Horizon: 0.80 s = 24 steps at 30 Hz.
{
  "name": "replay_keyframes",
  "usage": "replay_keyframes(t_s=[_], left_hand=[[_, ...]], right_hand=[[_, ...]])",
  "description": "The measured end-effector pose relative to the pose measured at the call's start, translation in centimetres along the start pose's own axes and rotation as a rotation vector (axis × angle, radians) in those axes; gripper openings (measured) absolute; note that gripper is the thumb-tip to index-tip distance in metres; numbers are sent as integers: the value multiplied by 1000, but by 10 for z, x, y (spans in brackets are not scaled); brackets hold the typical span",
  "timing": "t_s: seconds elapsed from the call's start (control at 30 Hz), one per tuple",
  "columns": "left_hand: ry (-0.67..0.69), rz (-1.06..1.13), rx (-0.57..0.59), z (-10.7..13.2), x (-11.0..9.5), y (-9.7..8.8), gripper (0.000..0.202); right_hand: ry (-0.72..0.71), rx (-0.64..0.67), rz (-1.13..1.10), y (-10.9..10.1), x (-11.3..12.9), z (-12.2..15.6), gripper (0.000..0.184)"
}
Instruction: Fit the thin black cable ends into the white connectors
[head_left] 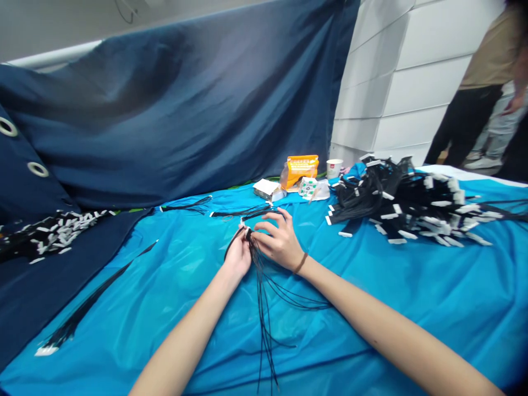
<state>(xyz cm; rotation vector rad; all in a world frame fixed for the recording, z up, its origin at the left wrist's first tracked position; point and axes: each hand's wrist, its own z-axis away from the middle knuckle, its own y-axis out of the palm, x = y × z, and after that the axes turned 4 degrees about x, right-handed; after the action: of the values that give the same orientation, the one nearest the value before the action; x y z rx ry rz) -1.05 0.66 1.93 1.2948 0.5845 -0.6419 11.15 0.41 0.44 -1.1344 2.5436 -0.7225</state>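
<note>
My left hand (238, 254) and my right hand (279, 238) meet over the blue table cover (371, 297), both pinched on the top end of a bundle of thin black wires (264, 308). A small white connector shows between the fingertips. The wires hang down toward me and fan out across the cover. A thin band circles my right wrist.
A big heap of black wire harnesses with white connectors (412, 206) lies at the right. More harnesses lie at far left (53, 231) and lower left (78, 319). An orange packet (302, 168), small boxes and a paper cup (334, 168) stand at the back. A person (482, 88) stands at far right.
</note>
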Motion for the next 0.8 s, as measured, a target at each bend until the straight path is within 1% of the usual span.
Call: replay_keyframes(t_s=[0.03,0.1,0.2,0.27,0.33,0.43,0.53,0.63,0.7,0.8], left_hand=[[-28,32,-20,1,0,1,19],[-39,49,-35,2,0,2,22],[-17,24,-24,0,1,2,17],[13,14,-27,0,1,1,14],[27,31,-43,-1,2,0,15],[37,67,-59,0,2,1,17],[63,66,-75,0,2,0,17],[79,54,-87,-1,2,-1,16],[93,45,-90,-2,3,-2,15],[120,24,-90,-3,4,-3,13]], right_hand=[[7,9,-8,0,0,0,13],[15,32,-22,0,-1,0,13],[49,51,-50,0,0,0,14],[93,34,-92,0,1,-1,14],[164,-21,-174,-1,2,-3,14],[293,-131,-375,-5,3,-8,15],[419,-199,-611,-10,1,-13,15],[604,-262,-874,-13,-3,-17,16],[726,-331,-1044,-15,-6,-20,16],[855,-457,-1269,-19,-12,-23,16]])
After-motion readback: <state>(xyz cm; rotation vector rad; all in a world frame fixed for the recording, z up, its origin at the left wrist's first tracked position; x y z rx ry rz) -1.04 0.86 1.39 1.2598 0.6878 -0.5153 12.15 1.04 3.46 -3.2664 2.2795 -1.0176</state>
